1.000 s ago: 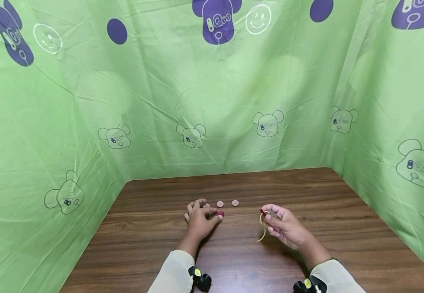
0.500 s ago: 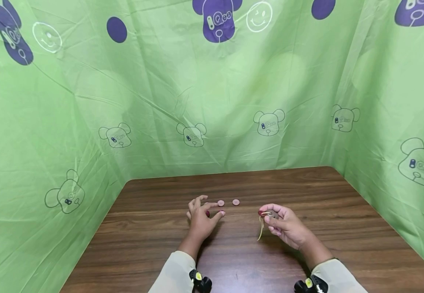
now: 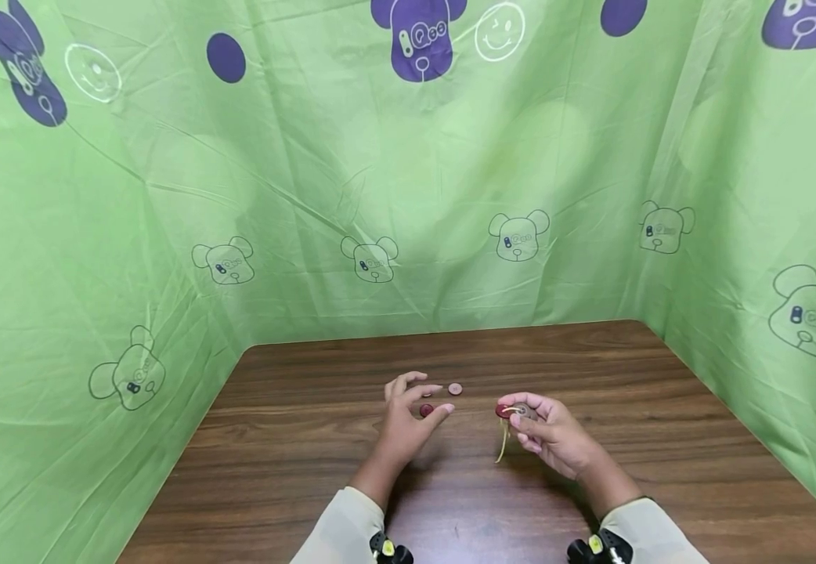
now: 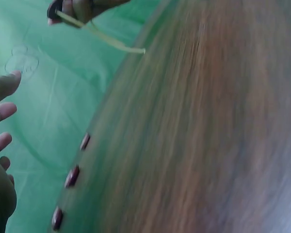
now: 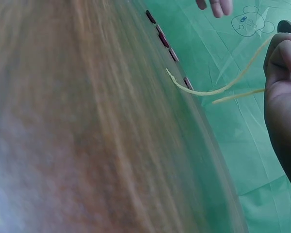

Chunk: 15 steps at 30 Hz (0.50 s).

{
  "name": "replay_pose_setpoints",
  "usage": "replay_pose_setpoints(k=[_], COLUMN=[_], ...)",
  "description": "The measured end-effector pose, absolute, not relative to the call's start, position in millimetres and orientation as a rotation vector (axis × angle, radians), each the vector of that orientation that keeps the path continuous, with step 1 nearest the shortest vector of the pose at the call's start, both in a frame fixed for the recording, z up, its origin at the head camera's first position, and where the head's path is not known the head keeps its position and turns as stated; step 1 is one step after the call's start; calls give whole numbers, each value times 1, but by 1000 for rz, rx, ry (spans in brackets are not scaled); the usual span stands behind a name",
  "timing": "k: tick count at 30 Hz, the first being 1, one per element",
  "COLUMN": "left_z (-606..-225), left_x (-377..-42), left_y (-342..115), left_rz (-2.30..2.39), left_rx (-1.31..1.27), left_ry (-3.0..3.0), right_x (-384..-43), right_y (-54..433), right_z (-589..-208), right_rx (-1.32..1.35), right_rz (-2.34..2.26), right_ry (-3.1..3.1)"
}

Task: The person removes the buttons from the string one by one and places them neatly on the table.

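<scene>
Red button (image 3: 503, 410) and brown button (image 3: 524, 411) pinched in the right grip (image 3: 547, 432); left grip (image 3: 409, 417) spread, holding nothing.
From here the buttons look hard and light, probably smooth enough to slip, so thumb and fingertip on the rim seems the best hold. The cord (image 3: 503, 446) crosses their faces and dangles below the right grip; it looks soft and limp, better pinched near its tip. A loose red button (image 3: 427, 410) lies on the surface (image 3: 295, 462) by the left grip's thumb, a pink button (image 3: 455, 388) just past its fingertips.
</scene>
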<state>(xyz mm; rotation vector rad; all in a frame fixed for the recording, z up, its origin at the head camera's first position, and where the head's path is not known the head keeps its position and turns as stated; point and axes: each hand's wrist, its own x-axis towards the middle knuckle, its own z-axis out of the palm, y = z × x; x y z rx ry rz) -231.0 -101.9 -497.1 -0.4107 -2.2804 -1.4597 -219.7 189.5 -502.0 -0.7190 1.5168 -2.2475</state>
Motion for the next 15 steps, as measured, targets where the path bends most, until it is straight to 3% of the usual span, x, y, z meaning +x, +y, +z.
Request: replay_pose_setpoints(k=[15], left_z=[-483], left_x=[-205], left_y=[-70], left_rz=[-1708], left_rx=[-526], left_ry=[-2258], right_x=[-219], right_y=[189], right_z=[-501], right_rx=[-748], right_rz=[-2235], right_ry=[1525])
